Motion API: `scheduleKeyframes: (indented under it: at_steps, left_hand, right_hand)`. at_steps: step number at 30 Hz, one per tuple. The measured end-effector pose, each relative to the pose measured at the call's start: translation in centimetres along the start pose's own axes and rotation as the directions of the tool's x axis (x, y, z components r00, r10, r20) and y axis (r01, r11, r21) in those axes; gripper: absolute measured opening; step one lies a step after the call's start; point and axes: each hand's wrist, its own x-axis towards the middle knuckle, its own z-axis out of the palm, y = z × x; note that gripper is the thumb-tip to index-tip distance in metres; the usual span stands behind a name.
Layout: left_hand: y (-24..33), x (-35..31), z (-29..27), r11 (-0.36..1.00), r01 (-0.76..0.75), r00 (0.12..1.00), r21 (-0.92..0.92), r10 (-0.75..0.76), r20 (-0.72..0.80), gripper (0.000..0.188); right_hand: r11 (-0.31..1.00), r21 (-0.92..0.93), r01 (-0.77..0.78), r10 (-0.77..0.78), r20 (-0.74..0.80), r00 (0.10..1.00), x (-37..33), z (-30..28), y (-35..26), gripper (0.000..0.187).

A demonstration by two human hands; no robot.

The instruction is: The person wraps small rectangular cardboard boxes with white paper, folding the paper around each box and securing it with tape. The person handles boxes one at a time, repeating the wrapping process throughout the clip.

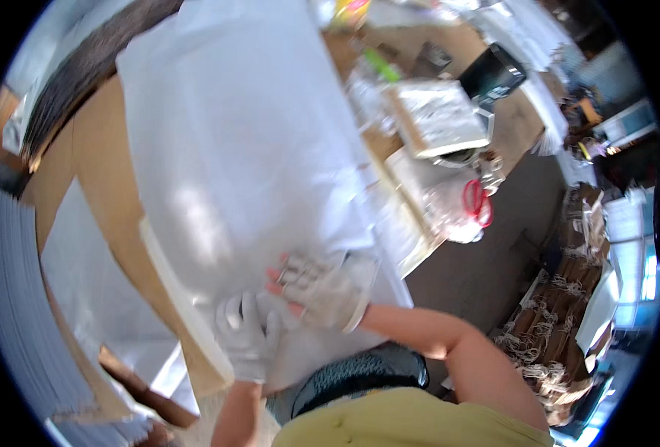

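A large, glossy white sheet [225, 127], or a stack of such sheets, covers the work table in front of me. My left hand [248, 339], in a white glove, rests at its near edge with the fingers somewhat bent and apart. Just to the right, my right hand [319, 290] lies flat on the sheet, fingers stretched out toward the left. Its glove leaves reddish fingertips showing. Neither hand shows anything held, though motion blurs both slightly.
A clear plastic container with a red ring-shaped handle [477, 203] stands on the table's right side. Beyond it are a silvery-white block [441, 115] and a black box [492, 73]. Tall paper stacks [24, 298] line the left. Brown tied bundles [550, 320] lie at the right.
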Motion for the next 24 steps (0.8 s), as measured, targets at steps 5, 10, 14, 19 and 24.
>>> scheduleKeyframes:
  at_steps: [5,10,14,19,24]
  left_hand:
    - [2.9,0.9,2.4,0.994,0.11,0.993,-0.028,-0.109,0.033,0.046]
    - [0.3,0.6,-2.6,0.998,0.006,0.997,-0.06,-0.001,0.073,0.037]
    - [-3.9,-1.6,-2.8,0.945,0.024,0.999,-0.327,-0.016,0.028,0.028]
    - [-5.8,-8.4,-5.4,0.16,0.433,0.821,-0.887,-0.477,0.315,0.023]
    - [-5.3,-8.4,-4.7,-0.244,0.442,0.708,-0.863,-0.496,0.503,0.029]
  right_hand:
    - [0.972,0.027,-0.232,0.234,-0.084,0.969,1.8,0.8,-2.8,0.052]
    - [0.997,-0.074,0.017,-0.02,-0.045,0.999,0.1,0.5,-0.4,0.047]
    - [0.996,-0.083,-0.016,0.006,-0.125,0.992,-6.5,-2.8,6.1,0.047]
    - [0.931,-0.036,-0.364,0.366,0.075,0.928,-7.9,-9.2,4.4,0.044]
    - [0.914,-0.144,-0.38,0.377,-0.044,0.925,-7.5,-7.3,1.7,0.079]
